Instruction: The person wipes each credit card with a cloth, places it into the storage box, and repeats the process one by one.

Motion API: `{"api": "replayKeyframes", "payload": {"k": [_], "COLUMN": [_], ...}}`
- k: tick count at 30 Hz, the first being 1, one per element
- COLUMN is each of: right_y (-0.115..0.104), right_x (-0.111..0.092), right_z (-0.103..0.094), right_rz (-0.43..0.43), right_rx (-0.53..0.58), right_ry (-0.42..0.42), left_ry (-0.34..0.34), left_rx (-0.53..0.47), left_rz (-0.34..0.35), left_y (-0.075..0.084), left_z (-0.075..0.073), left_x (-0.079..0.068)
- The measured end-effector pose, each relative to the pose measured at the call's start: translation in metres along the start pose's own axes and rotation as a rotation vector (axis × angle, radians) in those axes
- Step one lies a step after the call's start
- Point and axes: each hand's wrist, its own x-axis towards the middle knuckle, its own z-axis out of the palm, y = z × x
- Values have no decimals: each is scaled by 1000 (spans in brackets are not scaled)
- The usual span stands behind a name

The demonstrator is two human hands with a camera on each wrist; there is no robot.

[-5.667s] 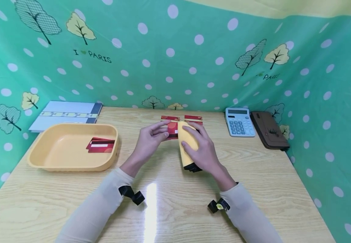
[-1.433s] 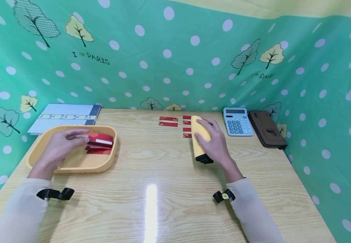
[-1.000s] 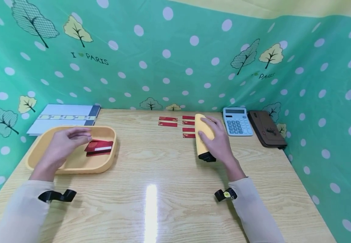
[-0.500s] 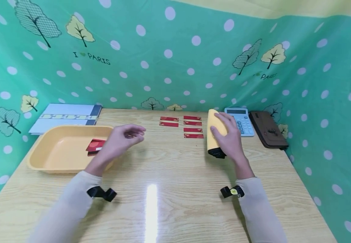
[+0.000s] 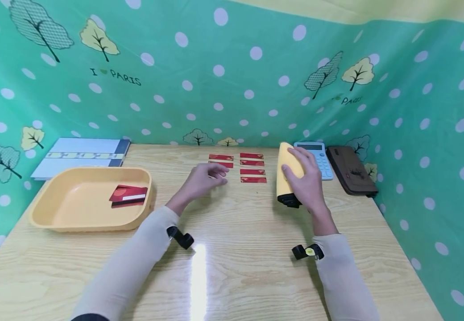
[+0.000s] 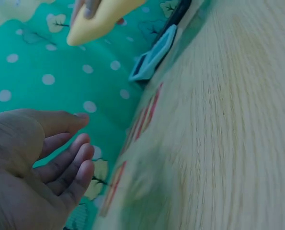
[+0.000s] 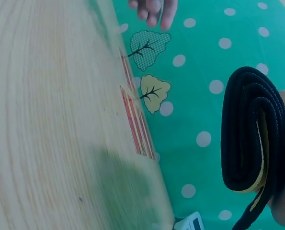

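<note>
My left hand [image 5: 204, 180] hovers over the table near the left pair of thin red strips [image 5: 221, 157], holding nothing, its fingers loosely bent. The left wrist view shows the palm and fingers of this left hand [image 6: 46, 158] with nothing between them. My right hand [image 5: 306, 180] grips a folded yellow fabric bundle with a black lining [image 5: 288, 174], in front of the calculator. In the right wrist view, the rolled black layers of the bundle [image 7: 243, 134] show a yellow edge. Several more red strips [image 5: 252, 171] lie in a column between the hands.
A yellow plastic tray [image 5: 75, 223] with several red cards [image 5: 129, 196] in its right part stands on the left. Behind it lies a pale blue folder [image 5: 83, 147]. At the back right are a light blue calculator [image 5: 323, 162] and a brown wallet [image 5: 351, 171]. A polka-dot cloth [image 5: 216, 89] hangs behind.
My left hand lowered a red card into the tray, let it go and moved right to the red strips. My right hand carried the yellow bundle right, off the strips, to before the calculator.
</note>
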Motion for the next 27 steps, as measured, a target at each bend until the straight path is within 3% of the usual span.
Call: {"api": "replayKeyframes", "payload": {"k": [7,11,17,27], "right_y": [3,4,5,5], "right_x": [3,2,1,1], "right_z": [-3,-3,-4,-3], "right_rz": [-15,-16,-14,4], "right_rx": [-1,7,-4,-7], "right_ry": [29,23,25,16], "left_ry": [-35,-52,-26,-3], "left_rx": [52,65,79,274], "left_rz": [-27,-30,-66,-40], "left_y": [-8,-8,-9,-19], "left_z": [27,39,49,58], "left_x": [32,44,54,64]}}
